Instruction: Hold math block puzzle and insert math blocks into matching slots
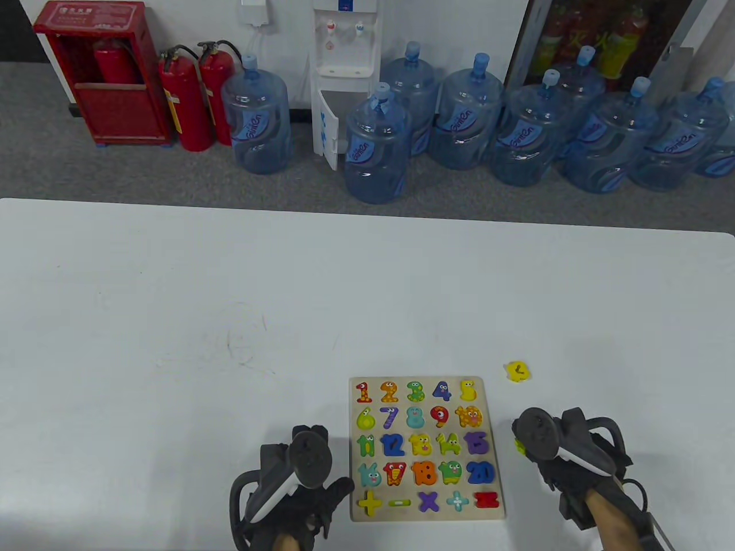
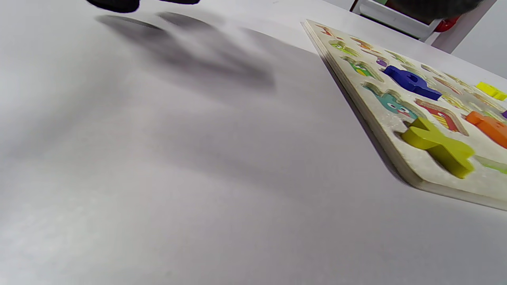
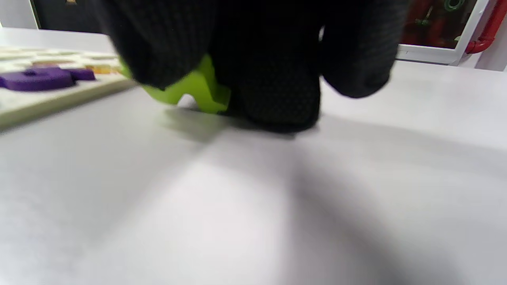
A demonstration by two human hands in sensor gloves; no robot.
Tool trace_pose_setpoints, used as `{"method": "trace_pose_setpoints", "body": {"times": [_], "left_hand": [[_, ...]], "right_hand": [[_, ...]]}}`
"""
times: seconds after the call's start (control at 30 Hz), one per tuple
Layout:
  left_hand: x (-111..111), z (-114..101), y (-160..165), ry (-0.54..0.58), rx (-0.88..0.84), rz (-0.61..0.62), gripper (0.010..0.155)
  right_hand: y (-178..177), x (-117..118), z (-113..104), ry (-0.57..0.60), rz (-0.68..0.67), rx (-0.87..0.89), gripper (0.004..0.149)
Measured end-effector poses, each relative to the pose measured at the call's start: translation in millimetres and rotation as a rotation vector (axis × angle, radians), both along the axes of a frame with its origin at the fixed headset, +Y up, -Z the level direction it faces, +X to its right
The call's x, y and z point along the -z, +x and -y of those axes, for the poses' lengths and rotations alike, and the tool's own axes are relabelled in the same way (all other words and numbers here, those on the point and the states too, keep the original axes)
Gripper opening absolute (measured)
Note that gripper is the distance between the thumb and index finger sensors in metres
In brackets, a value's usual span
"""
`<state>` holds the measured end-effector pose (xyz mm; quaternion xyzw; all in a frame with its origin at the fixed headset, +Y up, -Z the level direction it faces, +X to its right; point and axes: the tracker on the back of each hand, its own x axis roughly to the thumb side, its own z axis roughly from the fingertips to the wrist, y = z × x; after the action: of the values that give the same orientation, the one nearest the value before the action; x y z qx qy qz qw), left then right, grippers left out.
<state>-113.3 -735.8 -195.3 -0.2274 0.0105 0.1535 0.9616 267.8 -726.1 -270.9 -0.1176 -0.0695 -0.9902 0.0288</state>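
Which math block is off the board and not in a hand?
The yellow block, lying alone on the table beyond the puzzle board's far right corner. The lime green block is also off the board, but the right hand grips it.

Left hand (image 1: 310,488) rests flat; right hand (image 1: 554,453) has fingers curled.

Puzzle board (image 2: 412,166) looks like pale unfinished wood, kinda matte, and the plus block (image 2: 439,147) has smooth painted yellow-green faces. Table (image 1: 172,321) is smooth matte white. Gloves (image 3: 277,79) are black textured knit fabric.
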Motion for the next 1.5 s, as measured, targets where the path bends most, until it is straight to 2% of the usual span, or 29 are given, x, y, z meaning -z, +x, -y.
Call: {"method": "trace_pose_setpoints", "body": {"times": [0.17,0.27,0.3,0.53,0.67,0.83,0.9,0.97,1.2,1.3,1.33,1.5], "left_hand": [[0.1,0.7,0.7,-0.001,0.002,0.004,0.087],[0.1,1.0,0.8,-0.006,-0.001,0.005,0.087],[0.0,0.9,0.9,-0.006,-0.002,0.004,0.087],[0.1,1.2,1.1,-0.003,-0.004,0.007,0.087],[0.1,1.4,1.0,-0.006,-0.001,0.005,0.087],[0.0,1.5,1.1,-0.007,-0.001,0.005,0.087],[0.0,1.6,1.0,-0.007,-0.001,0.005,0.087],[-0.2,1.6,1.0,-0.007,-0.004,0.006,0.087],[0.0,2.1,1.1,-0.009,-0.007,0.008,0.087],[-0.1,2.2,1.2,-0.008,-0.007,0.009,0.087],[-0.1,2.4,1.2,-0.010,-0.005,0.010,0.087],[0.7,3.0,-0.1,-0.012,-0.020,0.010,0.087]], "right_hand": [[1.2,-1.6,-6.8,-0.030,-0.007,0.033,0.047],[3.7,0.2,0.0,-0.151,0.014,0.039,0.047],[4.6,0.7,1.6,-0.156,0.027,0.041,0.047],[1.6,0.9,5.6,0.001,0.063,-0.064,0.050],[1.5,-1.0,2.6,0.019,0.058,-0.050,0.052],[-2.3,-7.7,-0.5,-0.009,-0.016,-0.075,0.066],[-4.2,-6.7,2.9,0.002,-0.012,-0.108,0.065],[-5.3,-3.7,9.2,-0.008,0.002,-0.134,0.060],[-10.2,0.8,13.2,0.063,0.096,-0.233,0.062],[-8.4,2.0,18.5,0.143,0.165,-0.230,0.064],[-7.0,3.9,18.9,0.130,0.174,-0.248,0.065],[-2.7,2.3,6.5,0.170,0.214,-0.175,0.064]]}}
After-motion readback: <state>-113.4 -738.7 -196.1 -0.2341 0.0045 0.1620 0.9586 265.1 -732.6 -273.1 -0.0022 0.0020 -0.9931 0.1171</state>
